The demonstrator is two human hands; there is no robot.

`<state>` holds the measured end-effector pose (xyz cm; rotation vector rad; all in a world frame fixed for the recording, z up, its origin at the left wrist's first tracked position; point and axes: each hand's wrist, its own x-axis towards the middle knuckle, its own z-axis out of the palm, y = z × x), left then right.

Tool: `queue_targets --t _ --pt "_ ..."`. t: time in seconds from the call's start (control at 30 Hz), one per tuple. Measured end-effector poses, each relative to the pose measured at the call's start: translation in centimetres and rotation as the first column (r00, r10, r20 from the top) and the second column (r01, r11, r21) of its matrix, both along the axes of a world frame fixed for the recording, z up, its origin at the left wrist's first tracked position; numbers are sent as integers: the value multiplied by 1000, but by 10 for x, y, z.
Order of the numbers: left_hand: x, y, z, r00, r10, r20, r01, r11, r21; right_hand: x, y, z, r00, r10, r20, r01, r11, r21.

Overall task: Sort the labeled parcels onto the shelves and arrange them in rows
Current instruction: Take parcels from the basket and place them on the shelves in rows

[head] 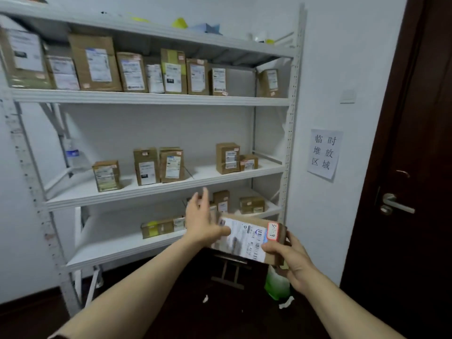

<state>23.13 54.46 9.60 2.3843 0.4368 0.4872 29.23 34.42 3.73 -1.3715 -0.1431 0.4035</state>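
Note:
I hold a flat brown parcel in front of the lower shelves. It has a white shipping label and a red-edged sticker with handwritten numbers. My right hand grips its near right corner, thumb on the label. My left hand lies against the parcel's left end, fingers straight and pointing up. A white metal shelf rack fills the left of the view. A row of labelled boxes stands on its upper level, a few boxes on the middle level, and some boxes on the lower level.
A dark wooden door with a metal handle stands at the right. A paper sign hangs on the white wall beside the rack. A green-and-white bag and paper scraps lie on the dark floor. A water bottle sits behind the rack's left side.

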Motion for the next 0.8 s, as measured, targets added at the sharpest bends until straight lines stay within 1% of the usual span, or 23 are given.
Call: queue_targets --t 0.03,0.07,0.1,0.13,0.2,0.23,0.33,0.6,0.7,0.8 --pt "-4 2 4 990 -83 -112 93 992 89 2 2 4 999 26 22 -26 999 -32" --pt "-9 4 6 962 -154 -227 181 978 103 3 5 9 997 57 47 -53 996 -73" --pt "-12 6 6 932 -211 -295 230 973 33 3 7 14 992 102 78 -93 989 -112" --pt "-14 10 5 911 -258 -320 241 966 -95 3 10 19 982 155 105 -140 980 -143" --pt "-21 16 1 883 -354 -307 251 910 -329 2 13 29 955 261 139 -235 955 -178" --pt "-25 19 -1 863 -407 -299 271 873 -406 0 15 34 942 299 151 -271 945 -183" --pt "-32 26 -4 802 -532 -272 325 770 -549 -5 19 43 922 346 175 -314 931 -186" --pt "-39 30 -4 743 -642 -187 388 641 -662 -9 23 55 889 409 203 -376 908 -185" --pt "-41 28 -5 752 -640 -157 394 627 -673 -11 22 57 889 412 201 -383 908 -171" --pt "-39 29 -9 792 -596 -132 365 636 -680 -11 23 54 916 351 197 -341 936 -80"
